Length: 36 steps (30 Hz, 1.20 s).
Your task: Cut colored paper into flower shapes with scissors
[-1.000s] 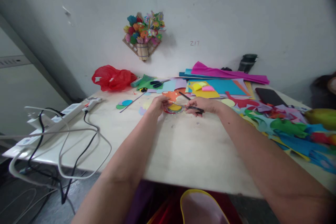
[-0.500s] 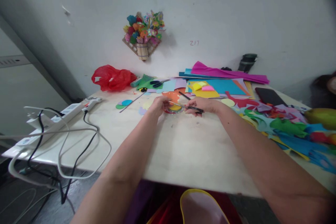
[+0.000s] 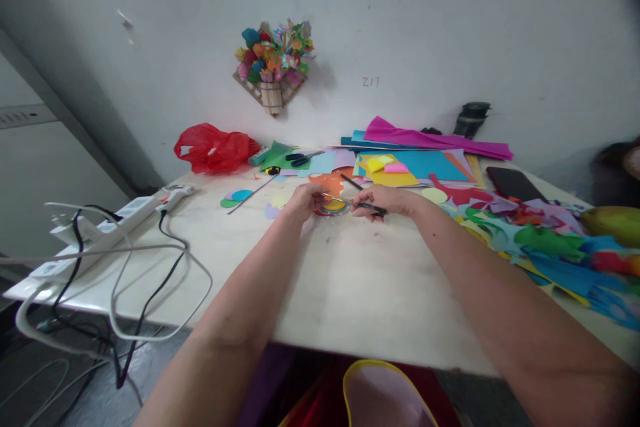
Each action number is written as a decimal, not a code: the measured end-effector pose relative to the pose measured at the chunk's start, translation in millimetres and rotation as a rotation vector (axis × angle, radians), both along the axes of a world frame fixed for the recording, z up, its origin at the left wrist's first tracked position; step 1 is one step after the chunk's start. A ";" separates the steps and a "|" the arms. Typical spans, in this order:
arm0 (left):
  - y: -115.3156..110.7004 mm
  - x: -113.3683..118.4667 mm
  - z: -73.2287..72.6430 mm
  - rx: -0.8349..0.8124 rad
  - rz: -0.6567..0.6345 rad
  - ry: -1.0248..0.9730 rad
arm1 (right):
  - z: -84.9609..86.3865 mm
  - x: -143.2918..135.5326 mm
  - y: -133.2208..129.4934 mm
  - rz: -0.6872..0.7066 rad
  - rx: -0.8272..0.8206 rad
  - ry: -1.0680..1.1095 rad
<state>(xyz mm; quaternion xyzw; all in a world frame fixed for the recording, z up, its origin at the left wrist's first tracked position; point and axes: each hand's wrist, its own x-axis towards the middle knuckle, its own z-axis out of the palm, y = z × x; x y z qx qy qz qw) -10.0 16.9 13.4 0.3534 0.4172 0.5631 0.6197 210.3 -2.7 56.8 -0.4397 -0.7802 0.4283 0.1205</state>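
In the head view my right hand (image 3: 371,202) is closed around the dark handles of what looks like a pair of scissors (image 3: 345,200), whose thin silver blade points left. The fingertips of my left hand (image 3: 305,201) are pinched together at the blade's tip; whatever small piece they hold is hidden. Just below the blade lies a round, shallow item with a yellow disc (image 3: 334,204) in it. Orange paper (image 3: 330,183) with cut-outs lies behind the hands, and a dark pen-like stick (image 3: 351,182) rests close by.
Paper scraps (image 3: 550,240) cover the table's right side beside a dark phone (image 3: 515,184). Coloured sheets (image 3: 435,165) and other scissors (image 3: 300,159) lie at the back. A red plastic bag (image 3: 213,150) stands back left. A power strip (image 3: 100,233) with looping cables occupies the left edge.
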 end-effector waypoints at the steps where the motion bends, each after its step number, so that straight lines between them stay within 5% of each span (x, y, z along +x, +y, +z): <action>1: -0.3 0.3 0.4 -0.003 0.003 0.002 | -0.1 -0.1 0.0 -0.001 0.001 -0.001; 36: 0.6 0.8 -2.3 0.034 -0.040 0.009 | 0.2 0.3 0.4 -0.022 -0.003 0.017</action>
